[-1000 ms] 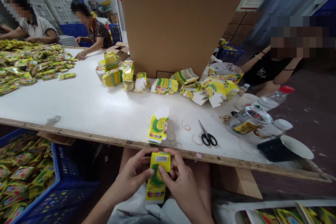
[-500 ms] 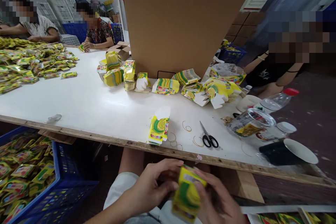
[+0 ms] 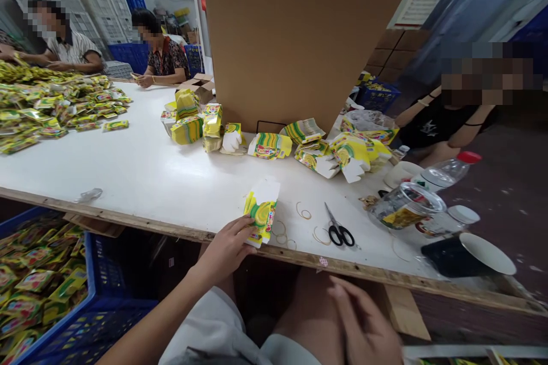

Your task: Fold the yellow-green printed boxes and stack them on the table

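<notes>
At the table's front edge lies a small stack of flat yellow-green cartons (image 3: 262,214) with a lemon print and white flaps. My left hand (image 3: 231,244) is closed on its near left corner, fingers on top and thumb below. Over my lap, my right hand (image 3: 363,319) has its thumb and forefinger apart, and nothing shows between them. To the right of the cartons are several loose rubber bands (image 3: 303,211) and black-handled scissors (image 3: 339,229).
Bundles of flat cartons (image 3: 269,145) line the back, before a tall cardboard sheet (image 3: 295,40). Jars, a bottle and a dark cup (image 3: 454,256) stand at right. A blue crate (image 3: 115,274) of filled packets is lower left. Co-workers sit at the far left; another person sits at right.
The yellow carton that was between both hands over my lap is out of sight. My left hand has moved up to the stack on the table. My right hand stays low, now without a carton.
</notes>
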The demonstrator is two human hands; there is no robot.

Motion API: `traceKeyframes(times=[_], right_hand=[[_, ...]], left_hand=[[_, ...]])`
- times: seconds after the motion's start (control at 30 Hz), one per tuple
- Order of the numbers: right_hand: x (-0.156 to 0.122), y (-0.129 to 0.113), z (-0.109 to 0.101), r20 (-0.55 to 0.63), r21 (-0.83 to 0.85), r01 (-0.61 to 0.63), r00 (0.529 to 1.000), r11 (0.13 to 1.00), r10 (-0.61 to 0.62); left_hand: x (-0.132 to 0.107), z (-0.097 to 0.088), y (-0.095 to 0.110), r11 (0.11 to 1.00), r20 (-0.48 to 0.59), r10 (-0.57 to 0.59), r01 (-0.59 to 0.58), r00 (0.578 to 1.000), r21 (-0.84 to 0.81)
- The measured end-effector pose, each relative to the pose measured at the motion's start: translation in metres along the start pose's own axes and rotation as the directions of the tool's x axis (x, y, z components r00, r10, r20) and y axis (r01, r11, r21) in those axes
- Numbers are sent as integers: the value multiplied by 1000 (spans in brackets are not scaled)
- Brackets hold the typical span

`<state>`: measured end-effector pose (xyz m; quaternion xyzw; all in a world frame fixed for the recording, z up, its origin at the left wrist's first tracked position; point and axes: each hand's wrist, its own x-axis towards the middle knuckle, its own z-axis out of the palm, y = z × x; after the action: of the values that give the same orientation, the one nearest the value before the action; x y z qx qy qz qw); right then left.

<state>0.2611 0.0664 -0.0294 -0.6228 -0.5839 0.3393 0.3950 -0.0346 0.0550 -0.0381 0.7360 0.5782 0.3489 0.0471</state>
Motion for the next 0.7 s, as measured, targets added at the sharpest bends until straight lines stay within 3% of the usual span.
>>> traceKeyframes(times=[0.1,0.2,0.33,0.37,0.43,0.5,0.57,0.63,0.7], right_hand=[[3,-15,62,195,279,-129,978,952,75],[4,-24,102,265,480,-250,955,841,133],[1,-21,107,279,615,-334,939,714,199],[-1,-20,103,257,637,-332,942,696,215],[-9,-21,94,243,665,-330,944,670,223],[-20,-26,87,319,672,-347,933,654,167],[-31,-32,85,438,666,-382,895,640,78],[-38,-37,86,499,669,-397,867,628,16],[-41,-39,89,506,666,-390,862,636,-2]], left_hand=[[-5,1,6,999,-36,49,-49,998,20],[-13,5,18,992,-93,125,-126,988,-4],[-29,10,38,957,-114,204,-223,972,-185],[-32,10,42,946,-126,171,-198,977,-255],[-35,8,48,894,-168,-14,-63,986,-443],[-33,4,51,700,-121,-298,130,947,-703],[-30,0,54,324,103,-485,287,869,-901],[-27,-4,57,-44,359,-467,384,808,-922],[-26,-7,59,-239,485,-380,423,787,-874]])
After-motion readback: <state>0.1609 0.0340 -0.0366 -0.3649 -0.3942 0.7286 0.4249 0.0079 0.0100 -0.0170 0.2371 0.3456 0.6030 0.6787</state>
